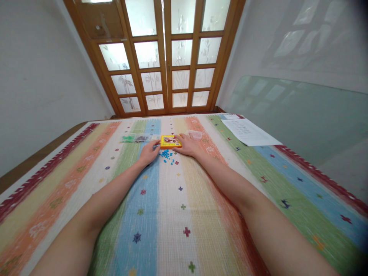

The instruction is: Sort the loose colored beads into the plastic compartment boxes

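A small flat yellow box (171,145) with a printed picture on top lies on the table between my two hands. My left hand (150,152) is closed at its left edge, thumb toward the near side. Across the right end of the box, my right hand (187,146) rests with fingers over the top and thumb at the near corner. Just in front of the box lies a loose pile of small blue bricks (166,154), with a few scattered nearer to me.
Clear bags with green pieces (128,138) and dark pieces (142,138) lie left of the box. Behind my right hand sits a translucent pink tray (194,135). Printed paper sheets (248,132) lie at the far right of the striped tablecloth (169,214).
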The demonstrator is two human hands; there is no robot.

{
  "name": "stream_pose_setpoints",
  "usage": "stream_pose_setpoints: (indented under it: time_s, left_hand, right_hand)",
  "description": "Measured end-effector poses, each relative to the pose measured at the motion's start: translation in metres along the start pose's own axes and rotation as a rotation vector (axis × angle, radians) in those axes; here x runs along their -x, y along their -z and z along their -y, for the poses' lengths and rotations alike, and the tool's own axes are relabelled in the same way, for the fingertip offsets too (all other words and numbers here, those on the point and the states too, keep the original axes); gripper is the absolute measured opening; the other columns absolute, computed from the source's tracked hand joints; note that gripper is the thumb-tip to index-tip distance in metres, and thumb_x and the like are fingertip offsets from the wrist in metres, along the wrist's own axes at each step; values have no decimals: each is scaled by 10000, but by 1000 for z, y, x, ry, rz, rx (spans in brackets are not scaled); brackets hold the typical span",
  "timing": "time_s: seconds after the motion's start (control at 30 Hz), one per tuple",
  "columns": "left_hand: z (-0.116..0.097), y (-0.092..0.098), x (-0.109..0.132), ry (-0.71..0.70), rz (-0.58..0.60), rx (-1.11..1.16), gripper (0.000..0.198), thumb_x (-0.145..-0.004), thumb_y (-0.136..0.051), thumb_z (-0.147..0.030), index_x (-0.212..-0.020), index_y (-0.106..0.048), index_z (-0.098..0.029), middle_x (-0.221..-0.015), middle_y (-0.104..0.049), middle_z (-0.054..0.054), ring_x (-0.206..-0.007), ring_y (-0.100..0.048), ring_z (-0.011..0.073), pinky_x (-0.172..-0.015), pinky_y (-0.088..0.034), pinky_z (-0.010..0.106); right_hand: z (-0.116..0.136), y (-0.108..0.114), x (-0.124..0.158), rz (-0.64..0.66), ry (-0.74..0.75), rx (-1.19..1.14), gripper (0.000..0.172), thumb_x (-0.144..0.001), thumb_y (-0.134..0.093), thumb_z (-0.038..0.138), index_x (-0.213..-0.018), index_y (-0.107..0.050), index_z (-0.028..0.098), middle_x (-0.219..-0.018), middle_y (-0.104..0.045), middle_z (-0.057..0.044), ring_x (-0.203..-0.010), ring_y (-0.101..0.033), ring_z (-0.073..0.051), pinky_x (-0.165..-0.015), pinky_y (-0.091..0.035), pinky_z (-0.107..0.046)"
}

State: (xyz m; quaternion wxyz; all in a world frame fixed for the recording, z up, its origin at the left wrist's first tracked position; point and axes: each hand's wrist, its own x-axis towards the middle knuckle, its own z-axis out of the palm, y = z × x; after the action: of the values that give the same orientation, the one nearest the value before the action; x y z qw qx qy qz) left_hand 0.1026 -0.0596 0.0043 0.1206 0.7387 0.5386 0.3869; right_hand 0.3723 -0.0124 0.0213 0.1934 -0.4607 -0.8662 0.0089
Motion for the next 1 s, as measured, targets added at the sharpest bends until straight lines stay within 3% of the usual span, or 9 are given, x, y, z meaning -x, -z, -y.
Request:
stream_pose_setpoints:
  time_s: [0.17,0.27,0.37,0.47,0.6,0.77,0.87,1.0]
  left_hand:
    - [-1,0,1,11,-1,36,474,-938,-606,-231,-1411,-615,-215,-1238,-757,88,-1138,-718,251,-1075,-535,445]
    - [-3,0,1,19,-7,39,578,-939,-614,-237,-1508,-512,-223,-1228,-760,82,-1113,-725,248,-1046,-548,437]
    - [-2,0,1,3,1,29,533,-940,-603,-237,-1468,-544,-199,-1273,-738,98,-1116,-717,247,-1047,-543,437]
    - [1,0,0,-35,24,2,394,-932,-596,-233,-1318,-658,-191,-1297,-722,103,-1126,-703,252,-1060,-533,441]
    - [2,0,0,-83,21,-8,321,-913,-595,-218,-1213,-706,-189,-1246,-733,99,-1152,-686,265,-1061,-528,453]
    - [5,-2,-1,-60,-15,49,305,-908,-603,-232,-1195,-698,-190,-1238,-721,102,-1044,-707,240,-1017,-553,449]
    - [5,0,-3,-19,-88,136,259,-917,-609,-270,-1154,-696,-211,-1198,-720,83,-971,-714,208,-943,-586,397]
    - [0,7,-6,-8,-242,212,156,-920,-600,-286,-1036,-678,-217,-1158,-698,61,-956,-696,178,-896,-598,339]
  right_hand:
    - [3,8,-1,-46,-17,-43,572,-991,-575,626,-1403,-642,234,-1341,-679,-141,-1237,-609,-307,-1192,-303,-501]
    - [4,11,-1,-58,-79,-61,469,-1029,-542,553,-1330,-687,223,-1277,-722,-134,-1161,-648,-292,-1068,-416,-423]
    - [3,13,-1,-55,-174,-82,359,-1070,-463,398,-1187,-742,205,-1154,-765,-123,-1033,-689,-262,-910,-470,-339]
    - [0,12,-2,-94,-235,-134,370,-1077,-424,349,-1078,-752,179,-1055,-779,-125,-931,-702,-247,-828,-477,-308]
    - [-7,5,-5,-183,-292,-309,373,-1083,-409,370,-1077,-732,182,-1025,-780,-110,-918,-709,-233,-841,-501,-305]
    - [-17,-7,-11,-324,-317,-585,467,-1079,-386,545,-995,-694,204,-941,-771,-83,-819,-725,-218,-753,-554,-307]
    - [-17,-12,-14,-358,-316,-743,574,-1034,-382,699,-951,-665,206,-811,-746,-69,-678,-713,-201,-650,-560,-293]
    - [-10,-14,-14,-392,-271,-863,700,-957,-380,832,-971,-663,192,-780,-746,-76,-686,-729,-206,-662,-588,-308]
